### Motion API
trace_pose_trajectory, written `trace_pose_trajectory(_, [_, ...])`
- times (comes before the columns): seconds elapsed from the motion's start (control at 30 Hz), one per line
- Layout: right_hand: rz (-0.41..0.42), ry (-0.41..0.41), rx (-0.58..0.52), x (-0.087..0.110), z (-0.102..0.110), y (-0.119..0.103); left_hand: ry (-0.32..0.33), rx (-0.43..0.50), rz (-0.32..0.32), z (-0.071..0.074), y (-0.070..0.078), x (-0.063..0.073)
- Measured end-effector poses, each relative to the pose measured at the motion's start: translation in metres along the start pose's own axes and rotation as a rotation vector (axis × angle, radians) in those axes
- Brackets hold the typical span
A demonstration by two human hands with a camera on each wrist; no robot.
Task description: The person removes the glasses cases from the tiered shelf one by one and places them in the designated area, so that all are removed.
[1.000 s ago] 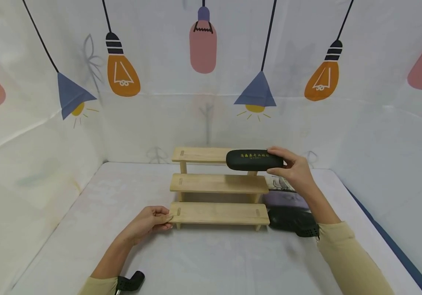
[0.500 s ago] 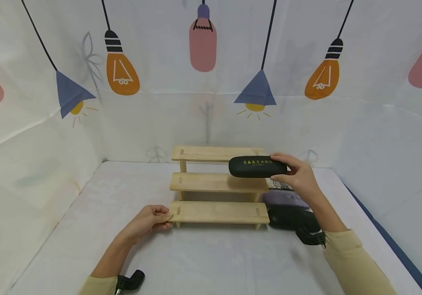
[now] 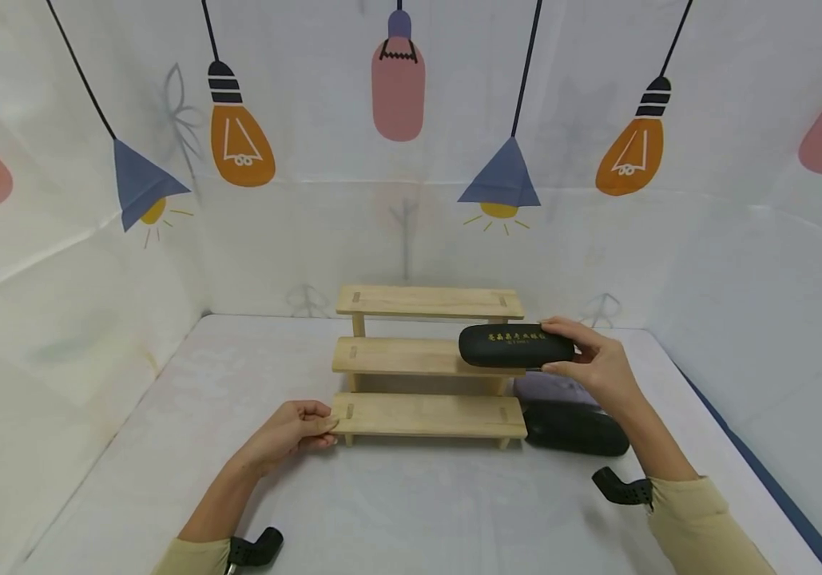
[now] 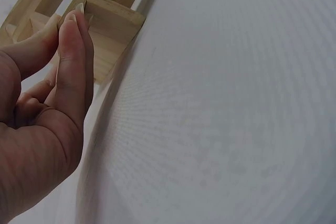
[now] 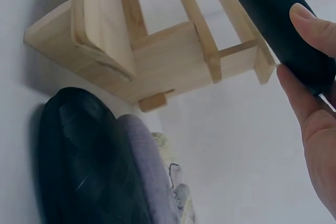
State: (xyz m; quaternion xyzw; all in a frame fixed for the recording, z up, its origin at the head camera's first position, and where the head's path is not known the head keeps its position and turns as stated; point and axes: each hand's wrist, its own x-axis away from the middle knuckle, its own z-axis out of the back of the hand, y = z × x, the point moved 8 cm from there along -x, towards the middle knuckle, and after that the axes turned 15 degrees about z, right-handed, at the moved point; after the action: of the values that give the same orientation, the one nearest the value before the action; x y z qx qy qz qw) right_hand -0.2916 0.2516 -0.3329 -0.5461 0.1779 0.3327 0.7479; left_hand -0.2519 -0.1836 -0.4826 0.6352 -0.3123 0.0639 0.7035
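My right hand (image 3: pixel 593 363) grips the right end of a black glasses case (image 3: pixel 516 346) with gold lettering, thumb on one side and fingers on the other. The case overlaps the right part of the middle board in the head view. Below and behind it stands a three-step wooden rack (image 3: pixel 428 413). At the rack's lowest step, my left hand (image 3: pixel 295 435) pinches the left end of the board between thumb and fingers. The left wrist view shows those fingertips (image 4: pixel 71 38) right at the board's edge.
Right of the rack lie a second black case (image 3: pixel 576 429), a purple case (image 3: pixel 553 388) behind it, and a patterned item (image 5: pixel 176 174) beyond. White sheeting printed with lamps (image 3: pixel 241 144) encloses the table (image 3: pixel 396 511) at the back and sides.
My right hand has moved down and to the right with the glasses case, from in front of the top step to the middle one. The left hand stays put.
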Motion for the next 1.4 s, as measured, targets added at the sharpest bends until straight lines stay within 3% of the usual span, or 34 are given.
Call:
trace_pose_trajectory(0.33, [-0.047,-0.038,0.088,0.016,0.003,0.003,0.014,0.007,0.013,0.001,-0.001,0.0])
trace_pose_trajectory(0.53, [-0.088,0.005,0.081,0.031,0.019,0.006,0.008,0.018,0.016,0.0,0.0,-0.001])
trace_pose_trajectory(1.07, [-0.09,0.002,0.174,0.057,0.045,0.0,0.006,0.026,0.012,-0.002,-0.002,-0.003])
trace_pose_trajectory(1.4, [-0.098,-0.006,0.206,0.074,0.048,-0.002,0.005,0.042,0.007,0.0,-0.001,-0.001])
